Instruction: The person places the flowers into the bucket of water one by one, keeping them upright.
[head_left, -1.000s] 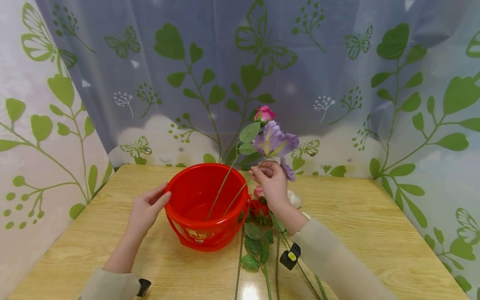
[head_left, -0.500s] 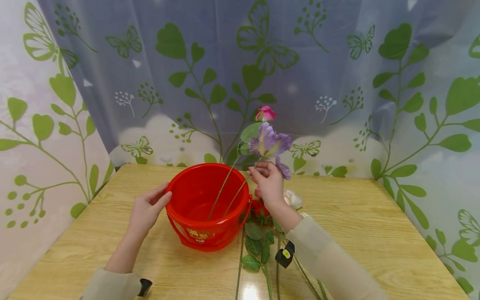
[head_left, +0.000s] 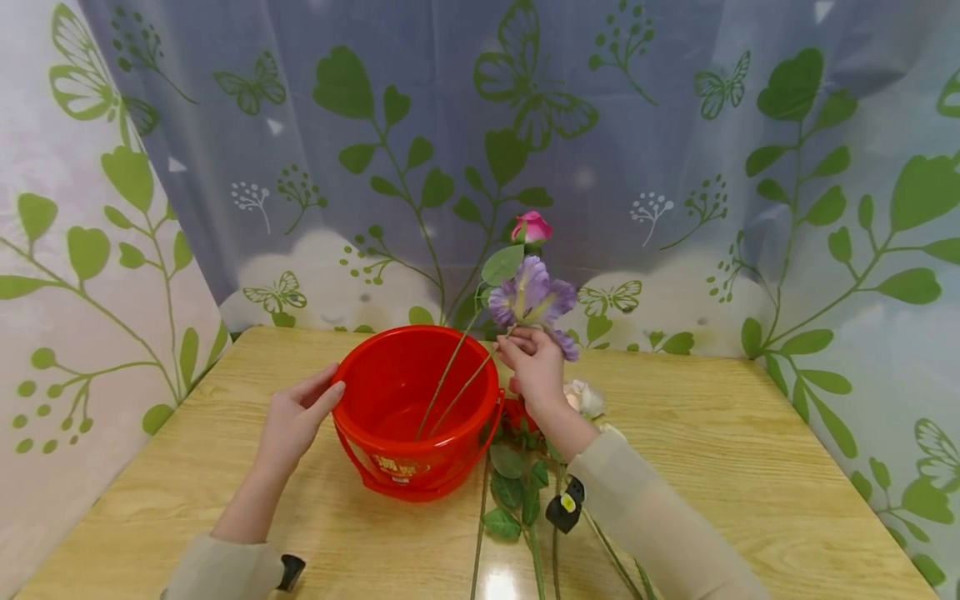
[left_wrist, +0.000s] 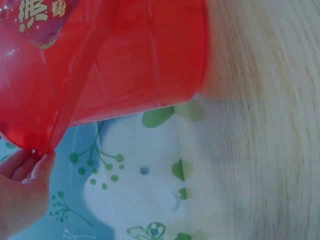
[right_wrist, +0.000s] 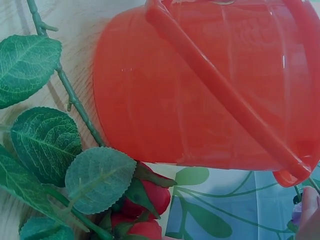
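A red plastic bucket (head_left: pixel 405 475) stands on the wooden table with its handle hanging down at the front. My left hand (head_left: pixel 296 421) holds its left rim, and in the left wrist view the fingertips (left_wrist: pixel 44 162) grip beside the handle's end. My right hand (head_left: pixel 538 371) pinches the stem of a purple flower (head_left: pixel 531 296) just under its bloom, above the bucket's right rim. The lower end of that stem is inside the bucket. A pink rose (head_left: pixel 532 227) also leans in the bucket, its bloom rising behind the purple one.
To the bucket's right, several flowers lie on the table (head_left: pixel 720 475), among them a red rose (head_left: pixel 519 414) and a white bloom (head_left: pixel 587 398). Green leaves (right_wrist: pixel 45 145) and stems stretch toward the front edge. A leaf-and-butterfly patterned curtain (head_left: pixel 420 108) hangs behind.
My right hand has moved slightly left, and the purple bloom has shifted left and a little lower. The foot of its stem has moved left inside the bucket. The left hand stays on the rim.
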